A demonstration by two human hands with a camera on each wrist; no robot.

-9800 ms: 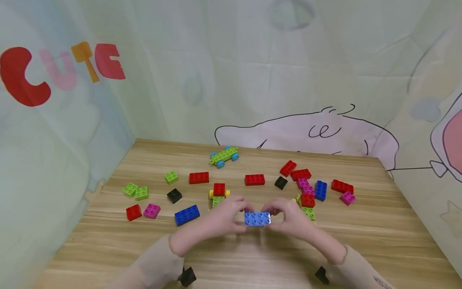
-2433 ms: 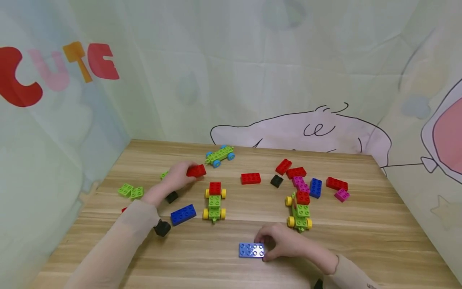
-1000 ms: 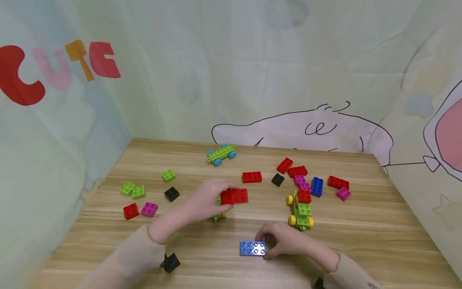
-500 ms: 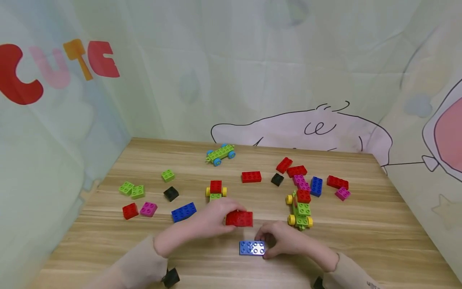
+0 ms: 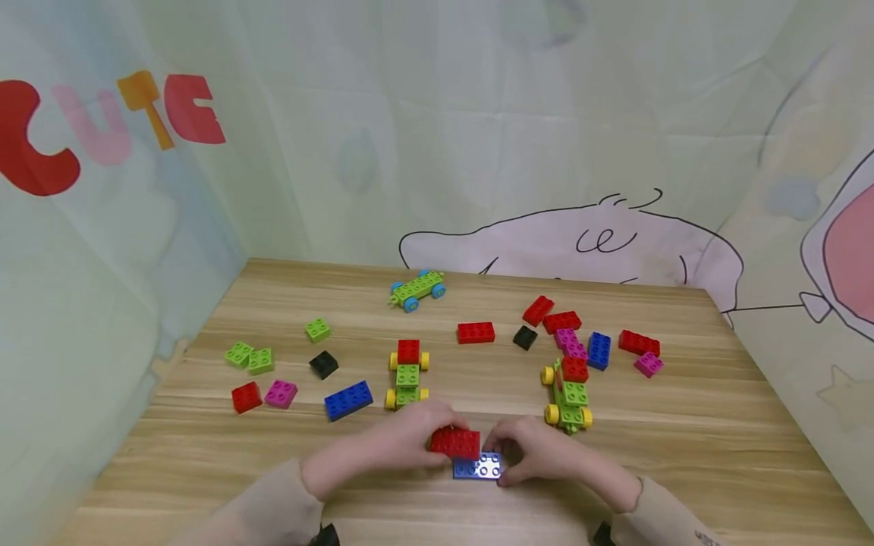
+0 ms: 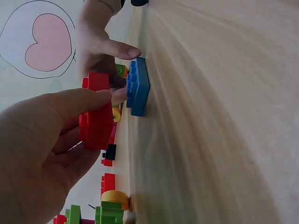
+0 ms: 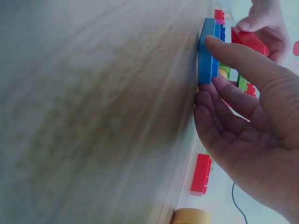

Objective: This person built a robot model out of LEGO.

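Note:
My left hand (image 5: 403, 438) pinches a red toy building brick (image 5: 456, 444) between thumb and fingers. In the left wrist view that red brick (image 6: 98, 112) hangs clear of the table, its studs turned away from the blue brick (image 6: 138, 87). Seen from the head, the red brick overlaps the far left part of the blue brick (image 5: 476, 467), which lies flat on the table, studs up. My right hand (image 5: 539, 453) grips the blue brick's right end, thumb on the near side and fingers on the far side. The right wrist view shows the thumb (image 7: 238, 53) on the blue brick (image 7: 205, 60).
Two green toy cars with yellow wheels stand beyond my hands, the left car (image 5: 407, 377) and the right car (image 5: 572, 394). A green base with blue wheels (image 5: 418, 290) is at the back. Loose bricks lie on both sides, including a dark blue brick (image 5: 348, 400) and a black one (image 5: 324, 365).
My left hand picked up the red brick at the back left and brought it nearer and rightward, above the blue brick. Both hands earlier held the blue brick raised; now it rests on the table.

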